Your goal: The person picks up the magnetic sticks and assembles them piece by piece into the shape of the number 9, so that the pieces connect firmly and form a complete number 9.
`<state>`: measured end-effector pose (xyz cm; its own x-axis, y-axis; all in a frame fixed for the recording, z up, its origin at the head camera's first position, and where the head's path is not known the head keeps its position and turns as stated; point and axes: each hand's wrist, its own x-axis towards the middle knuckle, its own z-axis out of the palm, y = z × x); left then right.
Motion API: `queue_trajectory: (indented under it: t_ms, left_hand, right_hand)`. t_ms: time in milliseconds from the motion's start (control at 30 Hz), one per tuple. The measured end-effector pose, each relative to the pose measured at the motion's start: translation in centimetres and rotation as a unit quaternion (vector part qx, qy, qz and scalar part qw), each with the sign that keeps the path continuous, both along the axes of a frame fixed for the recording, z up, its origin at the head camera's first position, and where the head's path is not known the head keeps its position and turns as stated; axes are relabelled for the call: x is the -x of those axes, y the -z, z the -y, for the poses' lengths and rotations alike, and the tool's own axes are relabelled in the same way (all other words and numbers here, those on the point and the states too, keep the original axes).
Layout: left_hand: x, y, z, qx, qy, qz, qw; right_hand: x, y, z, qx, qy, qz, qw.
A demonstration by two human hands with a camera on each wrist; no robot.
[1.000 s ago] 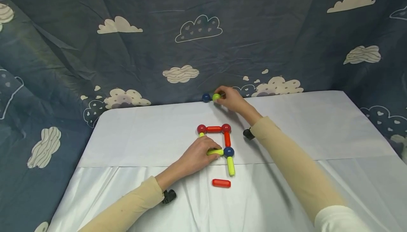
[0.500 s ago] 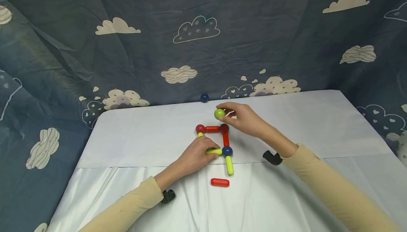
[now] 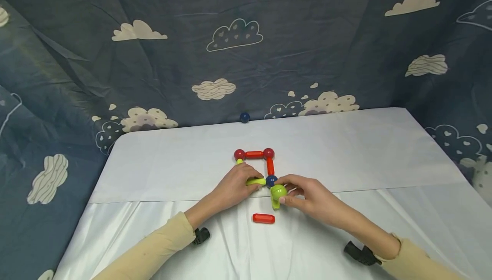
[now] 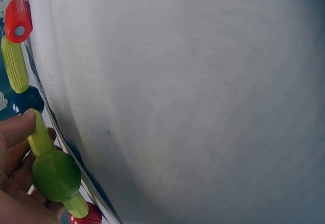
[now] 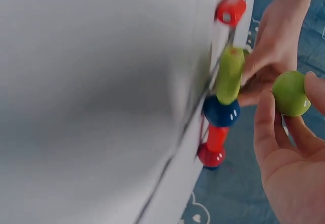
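My left hand (image 3: 240, 185) pinches a yellow-green magnetic stick (image 3: 255, 182) that joins a blue ball (image 3: 271, 181). In the left wrist view a green ball (image 4: 57, 176) sits at the stick's other end, beside the fingers. My right hand (image 3: 317, 199) pinches another green ball (image 3: 279, 191) by its sides, just above a second yellow-green stick (image 3: 275, 204) that runs from the blue ball towards the front. Red sticks (image 3: 254, 155) and red balls (image 3: 268, 153) make the far and right sides of the flat frame. My left hand partly covers its left side.
A loose red stick (image 3: 263, 218) lies in front of the frame. A blue ball (image 3: 244, 118) rests at the far edge of the white-covered table (image 3: 173, 156), against the dark cloud-print cloth (image 3: 173, 66).
My right hand has brought the green ball from the far edge, over the frame, to the near yellow-green stick. The left hand has kept its grip on the other stick.
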<state>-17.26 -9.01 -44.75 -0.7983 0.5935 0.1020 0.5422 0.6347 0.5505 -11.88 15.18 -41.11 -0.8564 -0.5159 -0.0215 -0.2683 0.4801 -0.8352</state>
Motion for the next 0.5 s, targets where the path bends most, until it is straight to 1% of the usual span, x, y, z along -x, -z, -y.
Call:
queue_trajectory:
  t_ms: [100, 267, 367, 500]
  left_hand:
    - [0.0, 0.0, 0.0, 0.000, -0.003, -0.003, 1.0000]
    - [-0.1, 0.1, 0.1, -0.004, -0.004, -0.009, 0.9999]
    - [-0.1, 0.1, 0.1, -0.007, -0.004, -0.009, 0.9999]
    - [-0.2, 0.1, 0.0, -0.009, -0.003, -0.008, 0.9999]
  right_hand:
    - [-1.4, 0.3, 0.0, 0.006, 0.015, 0.029, 0.9995]
    - [-3.0, 0.8, 0.1, 0.029, 0.037, 0.084, 0.9953]
    - [-3.8, 1.2, 0.2, 0.061, 0.038, 0.115, 0.9908]
    - [-4.5, 1.7, 0.3, 0.085, 0.031, 0.136, 0.9866]
